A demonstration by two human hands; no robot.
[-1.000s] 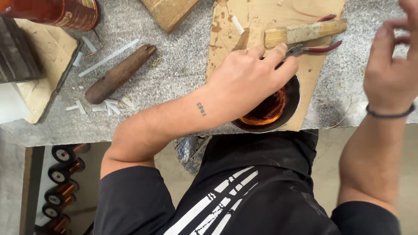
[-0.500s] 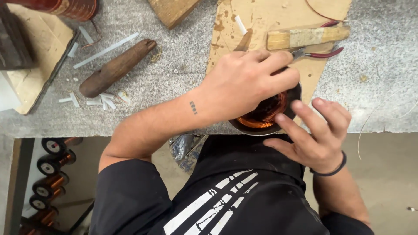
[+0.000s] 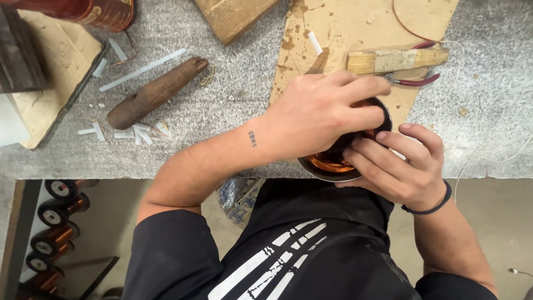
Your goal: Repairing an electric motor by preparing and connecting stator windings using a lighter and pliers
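A round dark metal part with copper windings [image 3: 328, 164] sits at the near edge of a grey stone bench [image 3: 222, 116], partly on a cardboard sheet [image 3: 355, 28]. My left hand [image 3: 322, 114] lies over its top, fingers curled across it, hiding most of it. My right hand [image 3: 397, 166], with a dark band at the wrist, grips the same part from the lower right, fingertips on the windings.
Behind the hands lie a wooden stick [image 3: 397, 59] and red-handled pliers [image 3: 416, 82]. To the left are a brown wooden tool [image 3: 155, 93], white paper strips [image 3: 141, 69] and a wood block [image 3: 233, 16]. Copper wire spools [image 3: 55, 216] stand below the bench.
My right hand came down from the upper right and closed on the wound part. My left hand stayed on top of it.
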